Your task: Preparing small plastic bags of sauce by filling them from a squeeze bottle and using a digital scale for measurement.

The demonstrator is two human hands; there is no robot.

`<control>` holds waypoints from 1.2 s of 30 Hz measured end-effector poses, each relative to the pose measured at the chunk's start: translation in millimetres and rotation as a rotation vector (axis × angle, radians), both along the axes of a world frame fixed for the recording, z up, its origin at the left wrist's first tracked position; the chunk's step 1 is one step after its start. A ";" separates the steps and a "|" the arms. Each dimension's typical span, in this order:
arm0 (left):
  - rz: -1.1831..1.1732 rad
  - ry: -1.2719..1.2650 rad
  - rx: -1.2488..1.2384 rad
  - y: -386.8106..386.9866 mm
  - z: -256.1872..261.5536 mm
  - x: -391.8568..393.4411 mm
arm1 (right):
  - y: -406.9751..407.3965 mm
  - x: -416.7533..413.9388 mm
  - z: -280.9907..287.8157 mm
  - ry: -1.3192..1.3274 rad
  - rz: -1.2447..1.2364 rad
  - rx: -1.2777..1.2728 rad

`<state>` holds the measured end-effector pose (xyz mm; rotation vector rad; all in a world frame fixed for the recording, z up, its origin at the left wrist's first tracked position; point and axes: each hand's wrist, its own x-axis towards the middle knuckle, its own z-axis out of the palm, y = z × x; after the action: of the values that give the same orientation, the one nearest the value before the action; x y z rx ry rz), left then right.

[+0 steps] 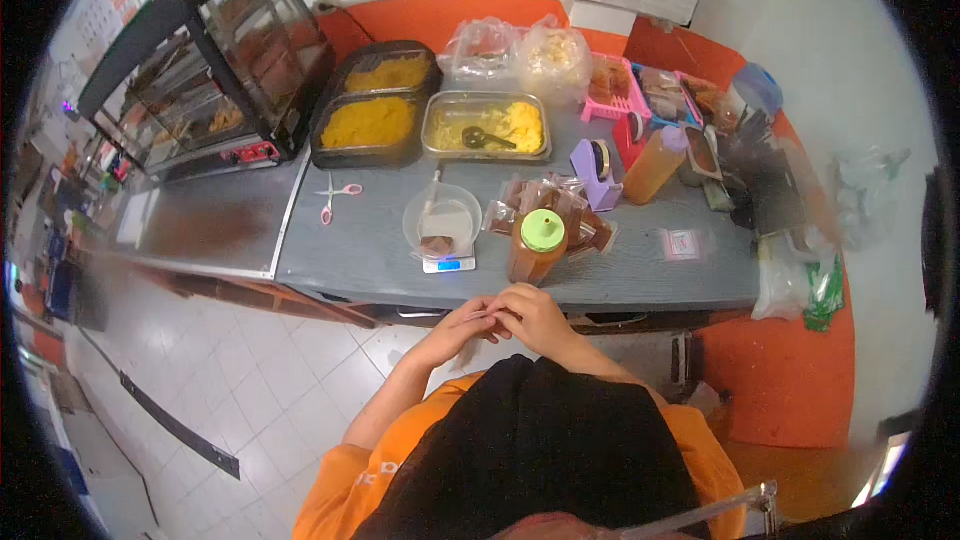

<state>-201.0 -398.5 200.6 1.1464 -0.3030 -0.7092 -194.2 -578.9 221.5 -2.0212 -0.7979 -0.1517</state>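
My left hand and my right hand meet in front of the counter's near edge, pinching the top of a small clear plastic bag that hangs mostly hidden below the fingers. Just beyond them stands a squeeze bottle of brown sauce with a green lid. Left of it, a round clear plastic bowl holding a small brown packet rests on a digital scale with a lit display. Several sealed packets of brown sauce lie behind and beside the bottle.
Scissors lie on the left of the grey counter. Behind are yellow food trays, a metal tray with a black spoon, filled plastic bags, a purple tape dispenser and an orange sauce bottle. A glass food warmer stands far left.
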 end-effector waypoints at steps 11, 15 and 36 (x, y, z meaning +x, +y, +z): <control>0.698 -1.019 0.782 -49.3 11.8 -32.4 | -33.4 -12.5 -11.0 0.367 -0.143 0.210; 0.675 -0.851 0.691 -64.3 20.5 -28.6 | -43.1 -16.2 -12.4 0.610 -0.047 0.385; 0.663 -0.904 0.685 -67.2 27.7 -30.2 | -60.7 -9.0 16.8 0.487 0.140 0.118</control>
<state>-231.3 -465.7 228.3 2.0565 -0.4081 0.3797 -203.2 -639.6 238.3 -1.7782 -0.5974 0.3548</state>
